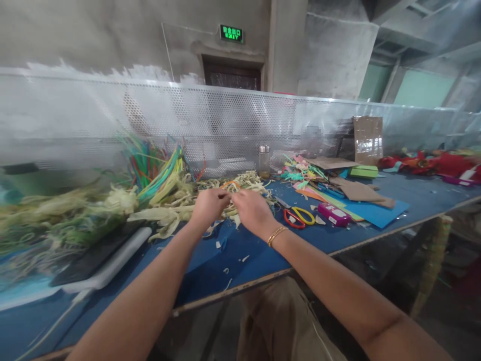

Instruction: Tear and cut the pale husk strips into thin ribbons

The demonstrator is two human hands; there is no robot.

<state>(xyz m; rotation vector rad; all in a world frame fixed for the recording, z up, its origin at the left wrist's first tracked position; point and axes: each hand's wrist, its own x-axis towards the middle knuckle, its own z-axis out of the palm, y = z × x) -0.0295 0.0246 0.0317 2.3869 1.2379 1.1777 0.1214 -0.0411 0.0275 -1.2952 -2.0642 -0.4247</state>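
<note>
While both hands are brought close together above the blue table (233,260), the orange strand (230,184) is seen just beyond the fingertips, curved over the pale husk heap (252,180). The fingers of the left hand (209,205) and the right hand (254,210) are curled inward, with narrow gaps at most; whether the strand or a husk is pinched between them cannot be told, as the tips are blurred and partly covered. The front of the heap is hidden by both hands, and the space directly behind them is filled by it.

The left hand is flanked by loose husks (163,218), behind which a bundle of coloured stems (161,168) is spread. Farther left, a dark flat device (97,255) is placed at an angle. Just beside the right hand, the scissors (298,216) are laid with their red and yellow handles outward, followed by a magenta box (333,214) and blue paper (381,211), partly covered by cardboard (361,193). Behind the heap, a glass bottle (264,163) is stood upright before a perforated screen (225,115).
</note>
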